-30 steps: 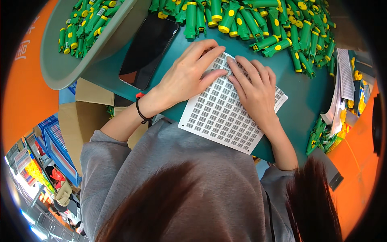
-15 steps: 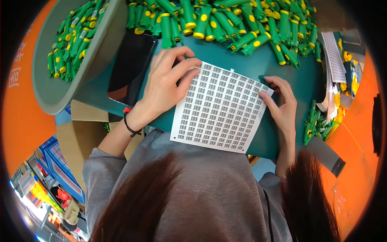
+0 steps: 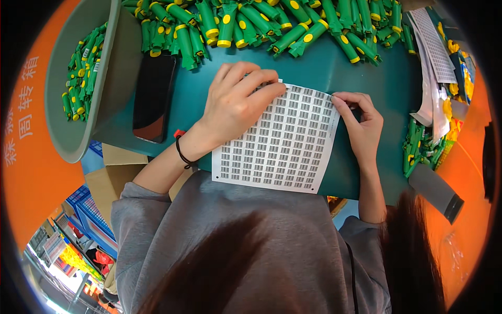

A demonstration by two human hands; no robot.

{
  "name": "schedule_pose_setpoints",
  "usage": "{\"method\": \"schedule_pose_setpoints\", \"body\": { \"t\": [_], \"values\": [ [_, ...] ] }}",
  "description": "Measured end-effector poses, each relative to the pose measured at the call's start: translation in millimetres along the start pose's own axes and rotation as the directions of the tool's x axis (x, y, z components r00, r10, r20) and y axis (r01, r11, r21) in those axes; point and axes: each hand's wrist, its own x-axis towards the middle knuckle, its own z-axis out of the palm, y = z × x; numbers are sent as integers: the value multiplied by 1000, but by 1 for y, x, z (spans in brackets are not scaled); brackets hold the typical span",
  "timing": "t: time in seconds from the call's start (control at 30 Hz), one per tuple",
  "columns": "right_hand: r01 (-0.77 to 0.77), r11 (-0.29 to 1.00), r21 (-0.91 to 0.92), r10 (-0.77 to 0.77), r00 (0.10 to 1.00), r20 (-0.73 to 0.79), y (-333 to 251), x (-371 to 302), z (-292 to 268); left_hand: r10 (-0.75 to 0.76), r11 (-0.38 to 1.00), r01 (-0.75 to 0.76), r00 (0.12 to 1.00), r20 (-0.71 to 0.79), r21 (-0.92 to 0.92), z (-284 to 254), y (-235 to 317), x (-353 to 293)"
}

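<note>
A white sheet of barcode labels [image 3: 272, 152], printed in rows of small black-and-grey stickers, is held slanting over the near edge of the green table. My left hand [image 3: 238, 102] reaches over its upper left part, fingers bent and closed at the top edge; the fingertips partly hide what they pinch. At the upper right corner, my right hand [image 3: 362, 123] grips the sheet between thumb and bent forefinger. Beyond both hands lies a heap of green tube-shaped pieces with yellow round ends [image 3: 251, 26].
A grey-green tub [image 3: 99, 89] of similar green pieces stands at the left, with a black phone [image 3: 154, 99] beside it. Below it is an open cardboard box [image 3: 102, 180]. More label sheets [image 3: 433, 47] and green pieces [image 3: 418, 146] lie at the right, near a dark grey object [image 3: 436, 193].
My left hand has slid rightward along the sheet's top edge. The right hand remains at the corner, and the sheet is turned slightly. The whole view has shifted a little.
</note>
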Motion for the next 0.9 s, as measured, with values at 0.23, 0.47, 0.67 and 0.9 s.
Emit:
{"method": "schedule_pose_setpoints", "body": {
  "t": [0.23, 0.47, 0.67, 0.9],
  "values": [
    [478, 692, -540, -523, 848, 81, -28, 53, 0, -20, 999, 19, 999, -35, -39, 4, 1, 7],
    [706, 227, -671, -627, 633, 454, -38, 117, -4, -183, 944, 164, 982, -41, -288, -5, -5, 9],
    [439, 885, -156, -366, 862, 349, -65, 42, 4, -260, 922, 175, 941, -218, -344, -27, 11, 21],
    [-31, 816, 577, -113, 971, 212, -38, -2, 26, -549, 322, 485, 795, 256, -813, -20, 33, 28]
  ]
}}
